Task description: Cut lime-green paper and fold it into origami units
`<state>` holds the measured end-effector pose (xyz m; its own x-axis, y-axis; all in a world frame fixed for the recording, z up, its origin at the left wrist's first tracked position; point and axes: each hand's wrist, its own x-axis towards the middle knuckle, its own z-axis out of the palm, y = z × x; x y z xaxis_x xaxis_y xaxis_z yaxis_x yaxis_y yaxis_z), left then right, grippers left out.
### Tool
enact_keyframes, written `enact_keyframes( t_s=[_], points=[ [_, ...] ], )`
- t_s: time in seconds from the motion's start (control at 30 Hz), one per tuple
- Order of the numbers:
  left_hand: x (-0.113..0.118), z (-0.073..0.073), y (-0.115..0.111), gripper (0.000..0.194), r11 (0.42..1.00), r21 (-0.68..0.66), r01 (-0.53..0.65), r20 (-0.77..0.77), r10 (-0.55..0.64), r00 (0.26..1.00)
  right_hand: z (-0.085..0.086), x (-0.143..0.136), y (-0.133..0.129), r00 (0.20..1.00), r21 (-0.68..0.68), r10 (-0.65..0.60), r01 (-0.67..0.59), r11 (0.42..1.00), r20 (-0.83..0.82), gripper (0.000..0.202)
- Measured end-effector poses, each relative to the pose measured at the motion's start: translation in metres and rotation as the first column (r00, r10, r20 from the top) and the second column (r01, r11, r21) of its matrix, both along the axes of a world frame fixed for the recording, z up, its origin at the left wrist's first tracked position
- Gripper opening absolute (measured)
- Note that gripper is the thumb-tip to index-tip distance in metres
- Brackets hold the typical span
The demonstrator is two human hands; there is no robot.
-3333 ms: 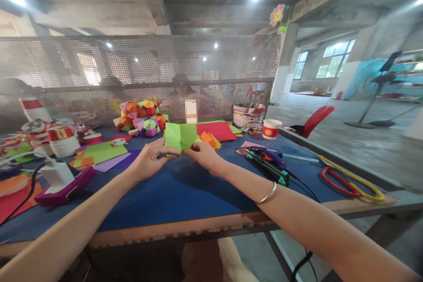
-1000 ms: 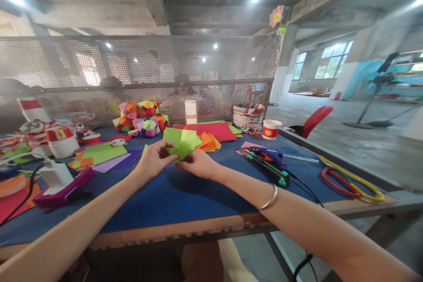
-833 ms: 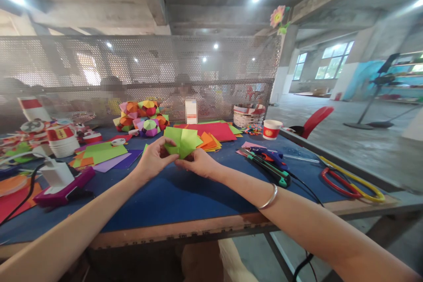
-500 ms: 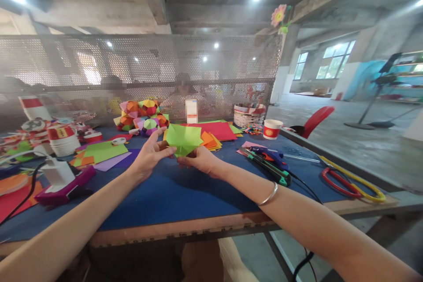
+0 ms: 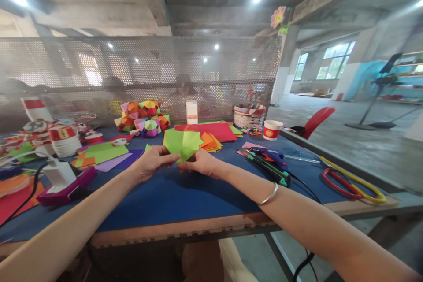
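A creased sheet of light green folding paper (image 5: pixel 183 143) is held up above the blue table. My left hand (image 5: pixel 155 161) pinches its lower left edge between thumb and fingers. At the lower right edge, my right hand (image 5: pixel 200 163) has its fingers closed on the same paper. Just behind it lie a red paper sheet (image 5: pixel 221 132) and a small stack of orange paper squares (image 5: pixel 209 141). Folded paper balls (image 5: pixel 150 125) in many colours are piled beyond my left hand. A silver bangle (image 5: pixel 270 194) circles my right wrist.
To the right lie a green utility knife (image 5: pixel 267 167), a blue glue gun (image 5: pixel 271 156) and red-and-yellow scissors (image 5: pixel 350 185). A paper cup (image 5: pixel 272 130) and a woven basket (image 5: pixel 249 115) stand behind. Left are a purple power strip (image 5: pixel 68 189) and stacked cups (image 5: pixel 64 141).
My left hand has moved down and slightly left, its fingers now curled more at the paper's lower edge. The green paper has tilted and sits a little lower. My right hand has hardly moved.
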<state>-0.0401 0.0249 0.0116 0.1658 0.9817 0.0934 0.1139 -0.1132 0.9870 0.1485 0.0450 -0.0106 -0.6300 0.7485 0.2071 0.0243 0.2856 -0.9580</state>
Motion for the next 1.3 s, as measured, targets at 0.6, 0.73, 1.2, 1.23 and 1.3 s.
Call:
enact_keyframes(
  t_s=[0.6, 0.73, 1.2, 1.23, 1.3],
  points=[
    [0.0055, 0.0002, 0.0001, 0.042, 0.991, 0.056, -0.119, 0.068, 0.115, 0.991, -0.0046, -0.0007, 0.0081, 0.988, 0.143, -0.139, 0.128, 0.981, 0.071, 0.034],
    [0.0062, -0.0001, -0.0005, 0.042, 0.989, 0.045, -0.141, 0.075, 0.138, 0.988, -0.0031, 0.0002, 0.0076, 0.986, 0.149, -0.149, 0.137, 0.979, 0.075, 0.038],
    [0.0073, -0.0058, -0.0014, 0.032, 0.982, 0.157, -0.108, -0.012, 0.111, 0.994, -0.0027, -0.0060, 0.0009, 0.992, 0.000, -0.109, 0.109, 0.994, -0.067, 0.039],
    [0.0075, -0.0057, -0.0018, 0.032, 0.981, 0.166, -0.102, -0.029, 0.108, 0.994, -0.0031, -0.0067, 0.0008, 0.991, -0.010, -0.107, 0.106, 0.994, -0.085, 0.040],
    [0.0082, -0.0051, -0.0026, 0.032, 0.980, 0.178, -0.092, -0.050, 0.103, 0.993, -0.0045, -0.0075, 0.0014, 0.988, -0.020, -0.100, 0.099, 0.995, -0.121, 0.043]
  ],
)
